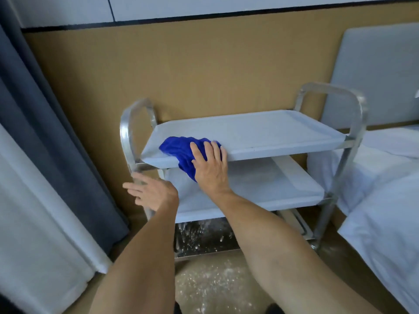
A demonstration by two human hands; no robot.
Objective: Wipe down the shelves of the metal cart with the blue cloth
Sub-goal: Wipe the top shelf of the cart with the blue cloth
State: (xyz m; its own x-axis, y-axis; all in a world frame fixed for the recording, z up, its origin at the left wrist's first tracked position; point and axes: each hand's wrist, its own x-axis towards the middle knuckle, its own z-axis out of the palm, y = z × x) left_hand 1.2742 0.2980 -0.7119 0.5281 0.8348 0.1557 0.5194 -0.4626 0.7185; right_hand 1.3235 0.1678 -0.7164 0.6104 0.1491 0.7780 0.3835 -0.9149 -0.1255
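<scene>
**Cloth on top shelf, front-left corner: handling notes**

The blue cloth (181,152) is lying bunched on the top shelf (260,134) of the metal cart (353,141), near that shelf's front-left corner, with one fold hanging over the front lip toward the lower shelf (272,186). The right hand (209,168) is pressing on it with fingers spread and nearly straight, palm over the shelf's front edge. The left hand (150,192) is hovering with fingers loose and spread just beside the cart's left leg, below the top shelf; contact is unclear because of blur.

Judgement: the cloth is looking soft, light and limp, so it is likely bunching rather than sliding flat. Flat palm pressure over its middle suits it better than a pinch. The smooth shelf is probably offering little grip. The cart may be rolling on casters, so steadying the left frame seems wise.
</scene>
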